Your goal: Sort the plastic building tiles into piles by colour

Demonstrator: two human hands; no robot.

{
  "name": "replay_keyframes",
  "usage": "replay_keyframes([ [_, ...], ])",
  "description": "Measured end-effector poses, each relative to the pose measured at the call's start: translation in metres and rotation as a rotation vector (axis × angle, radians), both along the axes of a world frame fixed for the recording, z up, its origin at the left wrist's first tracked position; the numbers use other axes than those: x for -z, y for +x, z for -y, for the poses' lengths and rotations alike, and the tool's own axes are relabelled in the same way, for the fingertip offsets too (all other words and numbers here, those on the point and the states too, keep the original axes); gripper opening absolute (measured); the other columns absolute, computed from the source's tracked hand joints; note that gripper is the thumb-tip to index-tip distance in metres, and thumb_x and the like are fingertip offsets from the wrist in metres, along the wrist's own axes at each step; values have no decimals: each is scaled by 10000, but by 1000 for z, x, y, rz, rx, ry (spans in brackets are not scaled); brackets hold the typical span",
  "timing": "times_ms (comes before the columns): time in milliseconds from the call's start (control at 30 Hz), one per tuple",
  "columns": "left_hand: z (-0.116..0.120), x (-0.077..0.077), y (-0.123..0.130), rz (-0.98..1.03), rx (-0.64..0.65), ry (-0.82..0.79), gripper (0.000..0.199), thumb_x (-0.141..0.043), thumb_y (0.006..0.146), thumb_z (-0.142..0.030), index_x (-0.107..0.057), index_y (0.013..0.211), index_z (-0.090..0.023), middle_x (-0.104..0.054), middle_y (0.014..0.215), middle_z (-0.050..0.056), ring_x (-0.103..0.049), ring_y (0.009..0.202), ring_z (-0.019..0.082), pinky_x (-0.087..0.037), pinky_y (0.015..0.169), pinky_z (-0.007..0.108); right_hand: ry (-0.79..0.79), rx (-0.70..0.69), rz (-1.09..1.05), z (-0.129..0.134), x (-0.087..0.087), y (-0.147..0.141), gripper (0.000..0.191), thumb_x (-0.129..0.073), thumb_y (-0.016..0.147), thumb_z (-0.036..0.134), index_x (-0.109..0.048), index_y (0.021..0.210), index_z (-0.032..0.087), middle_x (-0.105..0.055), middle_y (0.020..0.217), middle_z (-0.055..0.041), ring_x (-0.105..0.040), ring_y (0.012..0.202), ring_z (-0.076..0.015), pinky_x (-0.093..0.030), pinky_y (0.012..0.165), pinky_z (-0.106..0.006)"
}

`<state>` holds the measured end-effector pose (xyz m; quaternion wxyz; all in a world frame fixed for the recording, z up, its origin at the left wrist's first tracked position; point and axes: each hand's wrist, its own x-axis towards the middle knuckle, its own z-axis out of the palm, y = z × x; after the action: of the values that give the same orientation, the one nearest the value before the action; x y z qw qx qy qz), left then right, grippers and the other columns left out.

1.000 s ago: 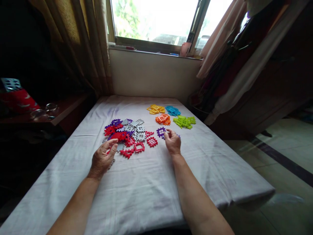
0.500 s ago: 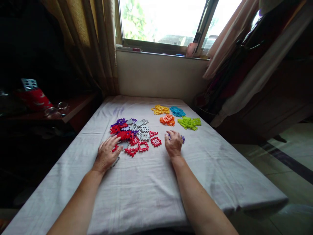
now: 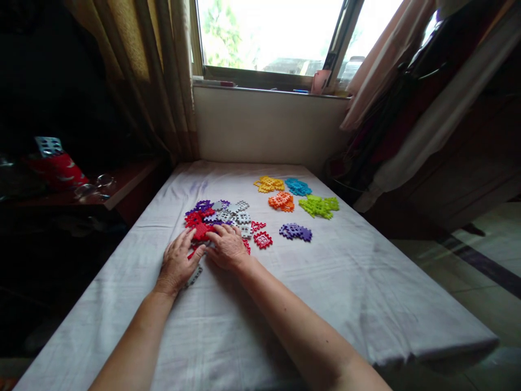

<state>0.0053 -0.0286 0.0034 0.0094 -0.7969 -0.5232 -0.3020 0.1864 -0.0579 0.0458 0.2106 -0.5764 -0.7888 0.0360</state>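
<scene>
A mixed pile of toothed plastic building pieces lies on the left half of the table: red pieces [image 3: 203,231], white-grey pieces [image 3: 243,217] and purple pieces [image 3: 202,205]. At the pile's near left edge rests my left hand [image 3: 179,259], open, its fingertips touching red pieces. My right hand [image 3: 228,247] reaches across the pile's near side, its fingers stretched over the pieces and covering some red ones. A single red square piece [image 3: 263,239] lies just right of it. Beside my left wrist a grey piece [image 3: 194,277] is partly covered.
Sorted piles stand to the right: yellow pieces [image 3: 269,184], blue pieces [image 3: 298,187], orange pieces [image 3: 281,201], green pieces [image 3: 319,206] and a purple group [image 3: 296,232]. A pale cloth covers the table [image 3: 325,288]. A dark side table [image 3: 126,182] with glasses [image 3: 95,187] adjoins at left.
My right hand has moved left from the purple group to the mixed pile, leaving that group uncovered. My left hand has stayed at the pile's left edge.
</scene>
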Motion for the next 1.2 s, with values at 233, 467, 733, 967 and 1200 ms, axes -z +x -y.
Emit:
replay_keyframes([
  [233,10,-11,5,-55,19,-49,404,-482,895,-494,-664,1188,-283,-590,1377,86,-501,1306,284,-366,1096,505,31,-3,-75,2,0,20,230,-498,959,332,-713,1016,274,-723,1103,-24,-568,1107,-186,-335,1032,-383],
  [467,19,-25,9,-11,-35,-61,187,-562,852,-396,-699,858,-268,-651,1281,73,-530,1268,293,-277,1120,597,-75,170,106,-37,-9,49,272,-624,851,300,-684,1116,280,-629,1281,-58,-489,1210,-258,-399,960,-415],
  [733,20,-23,22,-82,75,-10,435,-554,874,-392,-595,1289,-269,-540,1445,92,-441,1367,302,-222,1160,577,21,123,-14,-23,2,56,179,-664,836,288,-690,1007,244,-673,1218,-50,-470,1261,-245,-343,1032,-411],
  [967,22,-18,30,-190,171,-40,363,-538,895,-433,-668,1210,-308,-637,1339,52,-463,1342,335,-114,1162,644,124,336,-130,4,6,101,130,-647,839,265,-688,953,219,-683,1200,-70,-498,1249,-264,-335,1033,-408],
  [1200,25,-22,30,-184,204,-6,299,-520,892,-423,-702,1089,-292,-602,1382,62,-445,1364,316,-149,1166,616,236,784,-261,28,14,177,140,-610,816,331,-680,876,226,-674,1153,-117,-485,1200,-351,-338,1012,-498],
])
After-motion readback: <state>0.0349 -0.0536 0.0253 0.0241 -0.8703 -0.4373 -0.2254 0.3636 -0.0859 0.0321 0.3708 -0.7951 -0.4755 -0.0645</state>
